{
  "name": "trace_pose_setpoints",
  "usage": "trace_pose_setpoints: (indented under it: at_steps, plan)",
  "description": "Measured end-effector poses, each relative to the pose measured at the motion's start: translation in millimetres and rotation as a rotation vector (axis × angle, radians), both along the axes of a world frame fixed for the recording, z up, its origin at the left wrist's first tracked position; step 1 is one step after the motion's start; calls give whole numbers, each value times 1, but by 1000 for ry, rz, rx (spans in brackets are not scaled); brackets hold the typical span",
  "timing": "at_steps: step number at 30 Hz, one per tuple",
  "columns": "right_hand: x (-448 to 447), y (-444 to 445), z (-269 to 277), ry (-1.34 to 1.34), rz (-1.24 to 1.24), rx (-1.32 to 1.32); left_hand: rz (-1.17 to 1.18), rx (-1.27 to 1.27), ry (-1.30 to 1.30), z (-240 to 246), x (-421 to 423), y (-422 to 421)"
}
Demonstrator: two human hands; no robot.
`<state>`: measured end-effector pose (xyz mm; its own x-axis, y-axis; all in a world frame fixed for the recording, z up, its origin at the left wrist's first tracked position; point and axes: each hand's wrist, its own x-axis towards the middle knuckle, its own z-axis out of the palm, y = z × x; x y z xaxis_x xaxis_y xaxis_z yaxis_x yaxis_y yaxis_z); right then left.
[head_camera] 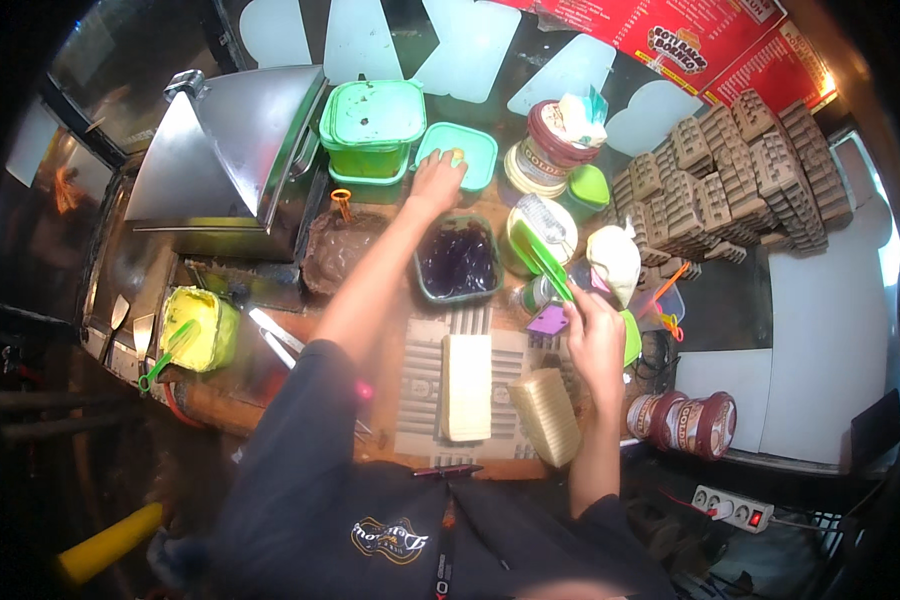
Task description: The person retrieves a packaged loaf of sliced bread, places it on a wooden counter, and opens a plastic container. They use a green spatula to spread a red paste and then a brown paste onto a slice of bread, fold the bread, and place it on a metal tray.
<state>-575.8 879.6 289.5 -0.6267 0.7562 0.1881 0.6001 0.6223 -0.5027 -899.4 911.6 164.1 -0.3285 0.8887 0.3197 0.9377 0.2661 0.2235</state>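
Observation:
My left hand (439, 182) reaches to the back, its fingers on a pale green plastic lid (474, 166); whether they grip it is hidden. A green plastic spreader (538, 255) is held in my right hand (597, 330), its blade over a white-topped tub (559, 217). Close to that hand's fingers is a flat purple plastic piece (547, 319). Between my arms, an open container of glossy dark spread (459, 259) stands beside a tub of brown spread (345, 247). Nearer me, a pale bread block (466, 386) rests on grey patterned card (420, 397). A browner loaf (545, 416) lies slanted to its right.
A steel-hooded grill (229, 142) stands back left, near a tub of yellow spread (199, 330) and metal tongs (274, 334). Stacked green containers (373, 124) are beside it. Egg trays (735, 180) pile up at right, above brown-lidded tubs (682, 424) and a power strip (731, 508).

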Motion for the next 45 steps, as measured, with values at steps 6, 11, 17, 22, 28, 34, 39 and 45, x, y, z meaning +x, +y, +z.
trace_pose_setpoints:
  at_steps: [6,11,17,22,28,34,39,45]
  plan:
    - [-52,44,10,-166,1,77,-106,-26,62,-18,-22,10]
    - [-103,84,-17,-197,67,154,-29,326,-172,0,-28,15]
    - [-195,129,-60,-331,126,270,-1,380,-149,4,-32,5]
    - [-256,149,-75,-489,171,372,149,296,-170,-7,-32,-2]
    - [-282,165,-73,-672,168,18,194,357,-289,-14,-26,-3]
    - [-287,181,-100,-556,32,-355,155,341,-317,-9,-28,-8]
    - [-290,168,-127,-400,-72,-474,157,296,-334,-6,-27,-10]
    - [-290,171,-87,-556,93,-290,135,318,-330,-7,-29,-9]
